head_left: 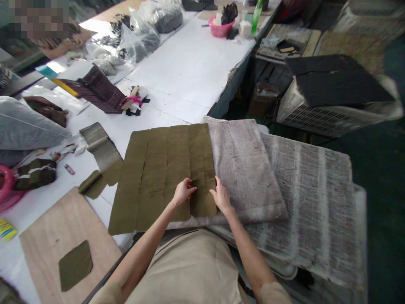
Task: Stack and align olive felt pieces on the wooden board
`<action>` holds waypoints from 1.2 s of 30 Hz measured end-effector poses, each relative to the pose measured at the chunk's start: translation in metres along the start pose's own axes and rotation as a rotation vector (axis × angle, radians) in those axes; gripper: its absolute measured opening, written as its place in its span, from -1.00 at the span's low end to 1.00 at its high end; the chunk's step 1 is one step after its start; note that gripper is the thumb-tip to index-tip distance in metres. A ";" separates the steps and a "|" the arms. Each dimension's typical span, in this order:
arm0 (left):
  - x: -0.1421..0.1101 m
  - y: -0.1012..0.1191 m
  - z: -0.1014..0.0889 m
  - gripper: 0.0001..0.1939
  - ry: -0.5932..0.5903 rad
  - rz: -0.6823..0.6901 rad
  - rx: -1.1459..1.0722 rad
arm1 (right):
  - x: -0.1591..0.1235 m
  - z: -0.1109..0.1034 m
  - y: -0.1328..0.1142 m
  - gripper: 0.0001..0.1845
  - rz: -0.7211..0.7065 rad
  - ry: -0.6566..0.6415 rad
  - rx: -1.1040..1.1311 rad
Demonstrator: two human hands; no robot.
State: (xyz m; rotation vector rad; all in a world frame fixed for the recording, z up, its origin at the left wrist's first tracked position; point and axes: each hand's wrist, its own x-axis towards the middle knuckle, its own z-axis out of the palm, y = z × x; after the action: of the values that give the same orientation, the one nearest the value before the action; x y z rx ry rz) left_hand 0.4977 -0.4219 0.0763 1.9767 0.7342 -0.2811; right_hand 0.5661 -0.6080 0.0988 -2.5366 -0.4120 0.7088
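Several olive-green fabric pieces (155,164) lie side by side in a row, with narrow seams or overlaps between them. My left hand (184,192) is closed at the left edge of the rightmost fabric piece (204,160), thumb and forefinger close together. At that piece's right edge is my right hand (222,196), its thumb on top and its other fingers along the edge, partly hidden. Under the row's right end lies a greyish cloth pad (247,169).
A wooden board (63,228) at left carries one olive piece (75,265). Beyond are a stack of dark maroon pieces (101,88), plastic bags (139,38) and a pink basin (221,27). White crates (316,112) stand right. Another person (60,38) is at upper left.
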 end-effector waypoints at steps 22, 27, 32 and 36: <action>-0.021 0.018 0.006 -0.59 0.228 0.237 0.607 | -0.009 0.015 -0.005 -0.36 0.023 0.106 -0.206; -0.025 0.011 0.015 -0.72 0.199 0.575 0.802 | -0.011 0.016 -0.005 -0.39 0.032 0.146 -0.229; -0.026 -0.005 0.030 -0.66 0.188 0.705 0.846 | -0.015 0.014 -0.005 -0.52 -0.044 0.283 -0.268; -0.030 -0.013 0.037 -0.59 0.214 0.705 0.909 | -0.016 0.023 0.003 -0.58 -0.326 0.355 -0.276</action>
State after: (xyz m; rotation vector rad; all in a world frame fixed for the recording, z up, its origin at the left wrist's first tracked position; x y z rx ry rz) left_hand 0.4701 -0.4602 0.0626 3.0119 -0.0583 0.0538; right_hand 0.5410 -0.6081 0.0865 -2.6805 -0.8168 0.0798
